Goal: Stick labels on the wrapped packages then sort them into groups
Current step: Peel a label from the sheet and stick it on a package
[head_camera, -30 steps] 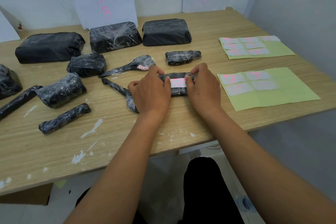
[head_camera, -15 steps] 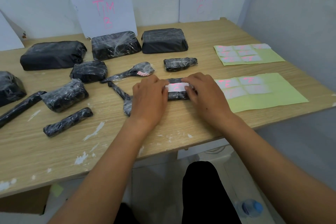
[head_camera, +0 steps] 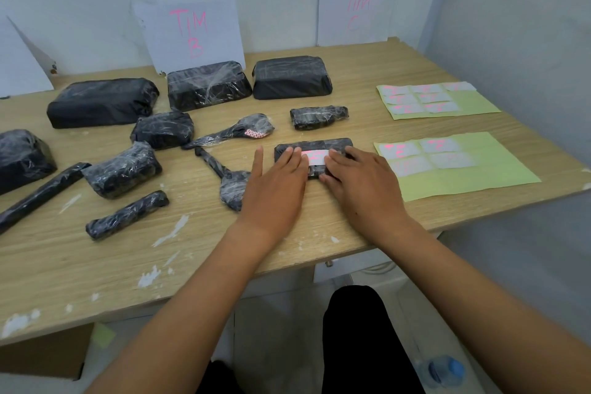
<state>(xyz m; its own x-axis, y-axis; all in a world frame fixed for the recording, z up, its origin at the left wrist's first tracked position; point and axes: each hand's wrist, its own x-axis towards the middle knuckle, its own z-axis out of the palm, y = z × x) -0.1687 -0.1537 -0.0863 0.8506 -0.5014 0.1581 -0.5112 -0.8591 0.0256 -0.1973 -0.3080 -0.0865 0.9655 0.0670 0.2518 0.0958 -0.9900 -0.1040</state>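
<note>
Both hands flat, fingers straight, gripping nothing. My left hand [head_camera: 275, 182] and right hand [head_camera: 361, 179] press down on the small black package [head_camera: 315, 144] mid-tabletop [head_camera: 287, 233], one on each side of the white label [head_camera: 315, 157].

My read: pressing beside the label beds it onto the slick wrap and pins the package against sliding.

The label sheet [head_camera: 479, 176] lies at 3 o'clock of the package, handy for the next peel. A second sheet [head_camera: 473, 105] lies at 1 o'clock. The other packages [head_camera: 102, 102] spread from 9 to 12 o'clock.

Hard to see:
- Pink writing on the label is unreadable.
- The package's near edge is under my fingers.
- The spoon-shaped package [head_camera: 232, 185] at 9 o'clock is partly under my left hand.
- One sign [head_camera: 192, 32] reads TIM B; the other sign [head_camera: 355, 9] has a second letter too faint to read.
</note>
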